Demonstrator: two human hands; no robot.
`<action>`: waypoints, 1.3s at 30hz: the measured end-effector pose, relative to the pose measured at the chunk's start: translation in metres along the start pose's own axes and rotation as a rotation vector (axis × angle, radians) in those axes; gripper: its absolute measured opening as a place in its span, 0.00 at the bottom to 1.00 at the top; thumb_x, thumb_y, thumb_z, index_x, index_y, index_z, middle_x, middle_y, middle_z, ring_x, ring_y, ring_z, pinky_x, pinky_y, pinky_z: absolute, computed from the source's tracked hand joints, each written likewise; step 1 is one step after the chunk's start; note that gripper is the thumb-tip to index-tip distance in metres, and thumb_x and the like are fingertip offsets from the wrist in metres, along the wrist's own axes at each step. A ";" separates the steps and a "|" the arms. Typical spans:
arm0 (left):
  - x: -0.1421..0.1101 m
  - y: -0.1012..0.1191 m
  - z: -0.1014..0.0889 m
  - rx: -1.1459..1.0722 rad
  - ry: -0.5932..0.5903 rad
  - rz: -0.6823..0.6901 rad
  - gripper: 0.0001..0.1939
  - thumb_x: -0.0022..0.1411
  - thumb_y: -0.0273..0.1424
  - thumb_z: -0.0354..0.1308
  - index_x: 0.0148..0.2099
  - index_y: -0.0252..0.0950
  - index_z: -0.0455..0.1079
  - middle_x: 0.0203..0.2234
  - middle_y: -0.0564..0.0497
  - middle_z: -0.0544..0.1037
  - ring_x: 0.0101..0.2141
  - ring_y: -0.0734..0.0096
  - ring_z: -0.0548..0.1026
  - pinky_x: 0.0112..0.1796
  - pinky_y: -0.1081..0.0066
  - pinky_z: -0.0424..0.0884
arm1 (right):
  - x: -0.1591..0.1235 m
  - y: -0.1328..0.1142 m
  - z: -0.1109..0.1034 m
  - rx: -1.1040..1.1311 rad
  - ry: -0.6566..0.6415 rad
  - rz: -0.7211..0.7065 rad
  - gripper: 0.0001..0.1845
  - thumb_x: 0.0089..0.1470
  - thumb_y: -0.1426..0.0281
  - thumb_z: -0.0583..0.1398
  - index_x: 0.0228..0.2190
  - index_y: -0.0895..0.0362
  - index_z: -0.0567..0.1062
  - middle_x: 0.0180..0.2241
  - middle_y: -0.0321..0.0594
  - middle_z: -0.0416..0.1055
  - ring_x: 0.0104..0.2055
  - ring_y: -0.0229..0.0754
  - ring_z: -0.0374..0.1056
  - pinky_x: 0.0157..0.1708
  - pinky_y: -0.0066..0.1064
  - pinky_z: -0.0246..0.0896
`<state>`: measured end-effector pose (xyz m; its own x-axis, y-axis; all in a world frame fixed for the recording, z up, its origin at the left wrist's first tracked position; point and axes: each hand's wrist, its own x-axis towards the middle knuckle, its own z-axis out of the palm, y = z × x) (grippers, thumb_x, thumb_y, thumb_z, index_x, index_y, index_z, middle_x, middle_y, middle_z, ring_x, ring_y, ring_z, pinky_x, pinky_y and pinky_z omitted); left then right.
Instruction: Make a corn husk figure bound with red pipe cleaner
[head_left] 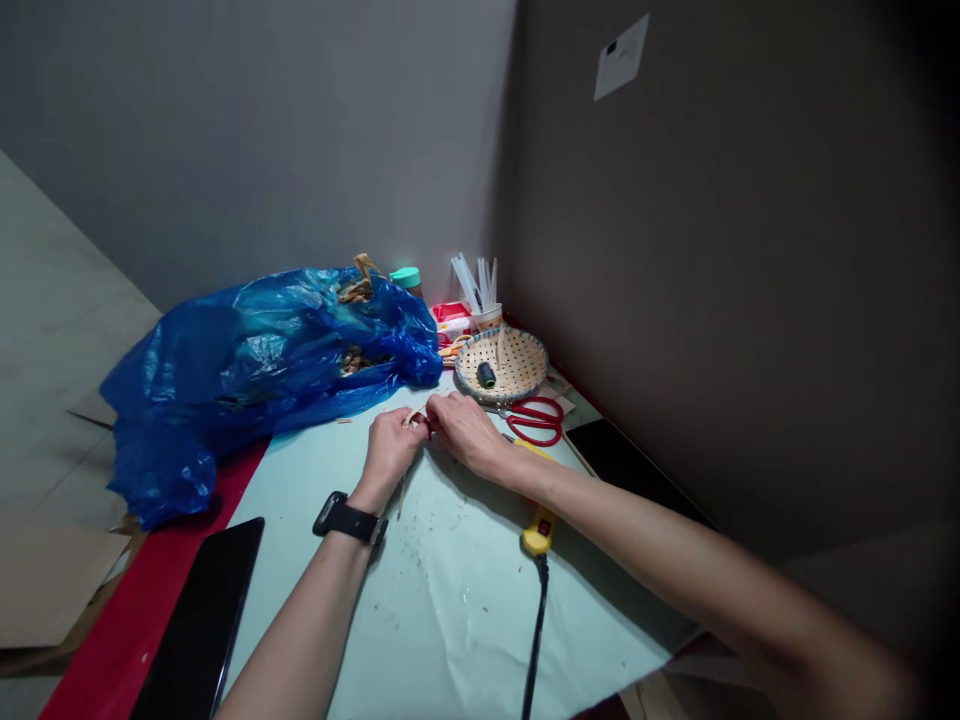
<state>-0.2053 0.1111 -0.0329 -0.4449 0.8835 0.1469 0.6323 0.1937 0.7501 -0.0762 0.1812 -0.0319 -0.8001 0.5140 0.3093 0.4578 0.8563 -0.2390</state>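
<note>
My left hand [391, 447], with a black watch [349, 518] on its wrist, is closed on a thin pale tan strip [412, 416] that curves up over the fingers. Right beside it, the fingertips of my right hand [466, 432] pinch at the same strip. The fingers hide much of the strip, and a narrow brownish end hangs below my left hand. Under my right forearm lies a yellow glue gun [538, 535] with a black cord. Red-handled scissors [536, 421] rest just beyond my right wrist.
A woven basket [525, 372] holds a dark thread spool [486, 375]. Behind it stands a cup [488, 317] of translucent sticks. A big blue plastic bag [262, 350] with dried material fills the back left. Dark flat devices lie left [202, 620] and right [630, 465]. Walls meet behind the table.
</note>
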 end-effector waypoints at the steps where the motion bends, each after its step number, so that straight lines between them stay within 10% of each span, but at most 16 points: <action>1: 0.000 -0.002 0.000 -0.038 0.001 -0.005 0.06 0.51 0.30 0.52 0.24 0.36 0.67 0.18 0.54 0.68 0.23 0.71 0.64 0.27 0.72 0.57 | -0.001 -0.001 -0.001 -0.012 0.014 0.004 0.05 0.59 0.73 0.56 0.39 0.58 0.68 0.36 0.46 0.73 0.40 0.47 0.62 0.35 0.33 0.48; 21: -0.007 0.002 0.001 -0.658 -0.107 -0.295 0.10 0.39 0.33 0.62 0.25 0.34 0.66 0.13 0.60 0.59 0.15 0.82 0.52 0.18 0.75 0.46 | -0.007 0.006 0.009 0.132 0.133 0.049 0.06 0.62 0.72 0.54 0.38 0.58 0.71 0.37 0.43 0.71 0.37 0.42 0.63 0.35 0.30 0.51; 39: -0.010 0.006 0.015 -0.849 0.051 -0.447 0.06 0.39 0.24 0.61 0.19 0.32 0.65 0.10 0.60 0.58 0.13 0.86 0.52 0.15 0.78 0.45 | -0.010 -0.001 0.016 0.253 0.107 0.063 0.07 0.58 0.74 0.55 0.32 0.61 0.74 0.35 0.43 0.67 0.36 0.39 0.63 0.36 0.29 0.56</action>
<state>-0.1881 0.1100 -0.0397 -0.5733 0.7793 -0.2532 -0.2640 0.1169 0.9574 -0.0747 0.1746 -0.0499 -0.7211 0.5801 0.3788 0.3833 0.7895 -0.4794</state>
